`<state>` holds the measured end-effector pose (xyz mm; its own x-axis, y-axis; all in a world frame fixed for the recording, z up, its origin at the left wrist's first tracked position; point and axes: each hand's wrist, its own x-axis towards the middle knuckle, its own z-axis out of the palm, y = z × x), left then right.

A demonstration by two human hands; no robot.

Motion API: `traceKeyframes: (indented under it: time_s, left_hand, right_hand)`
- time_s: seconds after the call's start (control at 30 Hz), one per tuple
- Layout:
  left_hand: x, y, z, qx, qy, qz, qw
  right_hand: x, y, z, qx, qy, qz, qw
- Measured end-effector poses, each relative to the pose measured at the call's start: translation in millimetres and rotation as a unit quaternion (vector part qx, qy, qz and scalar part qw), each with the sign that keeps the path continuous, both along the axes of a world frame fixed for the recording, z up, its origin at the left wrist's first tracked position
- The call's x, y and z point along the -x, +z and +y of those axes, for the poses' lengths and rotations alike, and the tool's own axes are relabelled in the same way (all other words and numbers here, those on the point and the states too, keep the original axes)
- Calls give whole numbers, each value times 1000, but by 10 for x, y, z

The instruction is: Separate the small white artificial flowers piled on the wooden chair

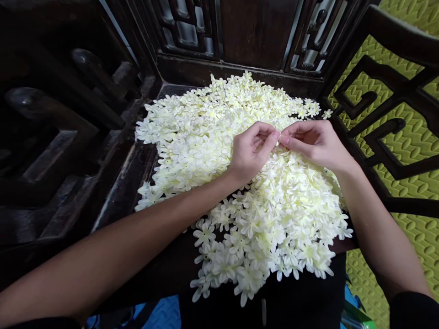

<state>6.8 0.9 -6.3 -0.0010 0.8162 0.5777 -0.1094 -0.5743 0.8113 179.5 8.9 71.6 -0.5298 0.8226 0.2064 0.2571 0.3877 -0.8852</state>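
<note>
A wide heap of pale yellow-white artificial flowers [192, 155], each with several petals, covers the dark wooden seat and spreads down toward my lap. Over the heap's right half, my left hand [254, 148] and my right hand [310, 139] meet fingertip to fingertip. Both are closed in a pinch. A bit of a small white flower [277, 143] shows between the fingertips; the rest of it is hidden by my fingers.
Carved dark wooden panels [259, 32] rise behind the heap. An openwork wooden armrest [387, 109] borders it on the right, with yellow-green textured matting [416, 256] beyond. Dark carved woodwork [58, 114] stands on the left. Blue matting [164, 313] shows below.
</note>
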Motion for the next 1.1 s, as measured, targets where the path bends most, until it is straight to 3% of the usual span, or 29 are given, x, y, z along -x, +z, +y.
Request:
traceKeyframes:
  time_s: [1.1]
  left_hand:
    - [2,-8,5,3,0,3,1000]
  right_hand:
    - [24,26,-22,5,-9,-9,1000]
